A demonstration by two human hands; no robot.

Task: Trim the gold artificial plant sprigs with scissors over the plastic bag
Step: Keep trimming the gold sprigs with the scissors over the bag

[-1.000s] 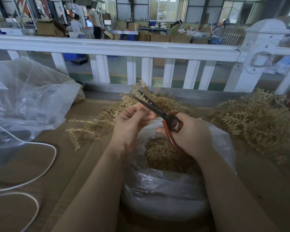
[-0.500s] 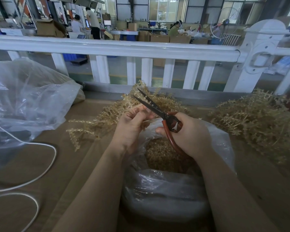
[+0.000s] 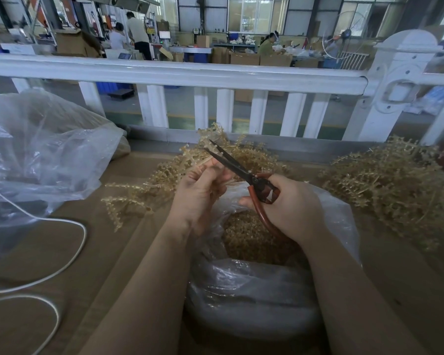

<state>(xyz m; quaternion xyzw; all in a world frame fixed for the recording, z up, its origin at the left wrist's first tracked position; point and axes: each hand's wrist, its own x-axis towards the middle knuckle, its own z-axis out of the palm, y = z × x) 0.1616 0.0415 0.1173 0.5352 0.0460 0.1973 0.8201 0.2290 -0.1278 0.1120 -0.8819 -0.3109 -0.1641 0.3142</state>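
My left hand [image 3: 201,192] pinches the stem of a gold sprig [image 3: 208,144] that sticks up and away from me. My right hand [image 3: 290,208] grips red-handled scissors [image 3: 244,172], whose dark blades are parted around the sprig just past my left fingertips. Both hands hover over an open clear plastic bag [image 3: 254,290] holding cut gold bits [image 3: 246,234]. Loose gold sprigs [image 3: 149,185] lie on the brown table [image 3: 113,252] behind and left of my left hand.
A big heap of gold sprigs [image 3: 395,185] sits at the right. At the left lies a large crumpled clear bag [image 3: 41,149], with a white cable [image 3: 62,257] looping in front of it. Along the table's far edge runs a white railing [image 3: 190,73].
My left hand has shifted its hold on the sprig slightly, lifting the stem toward the blades. The scissors have stayed parted and hardly moved.
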